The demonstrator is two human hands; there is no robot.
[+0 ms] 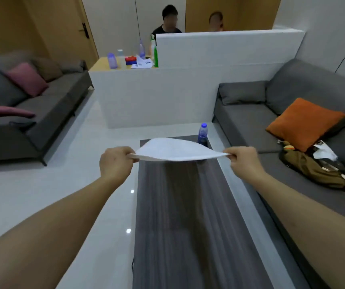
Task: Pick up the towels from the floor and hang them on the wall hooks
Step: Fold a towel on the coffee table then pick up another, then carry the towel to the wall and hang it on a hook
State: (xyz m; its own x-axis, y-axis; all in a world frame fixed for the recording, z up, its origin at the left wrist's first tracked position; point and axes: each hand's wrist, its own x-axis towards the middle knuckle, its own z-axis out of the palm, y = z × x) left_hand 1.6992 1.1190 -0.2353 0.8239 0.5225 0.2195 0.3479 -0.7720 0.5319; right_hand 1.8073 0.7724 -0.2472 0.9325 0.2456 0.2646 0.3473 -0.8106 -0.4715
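Note:
A white towel (173,150) is stretched flat in the air between both hands, above the far end of a dark wood-grain coffee table (180,215). My left hand (116,162) grips its left end in a fist. My right hand (243,159) pinches the right end. No wall hooks appear in view, and no other towel shows on the floor.
A water bottle (202,134) stands on the table's far end, just behind the towel. Grey sofas flank the table, left (42,113) and right (250,119), with an orange cushion (305,123) and a bag (321,170). Two people sit behind a white partition (219,51).

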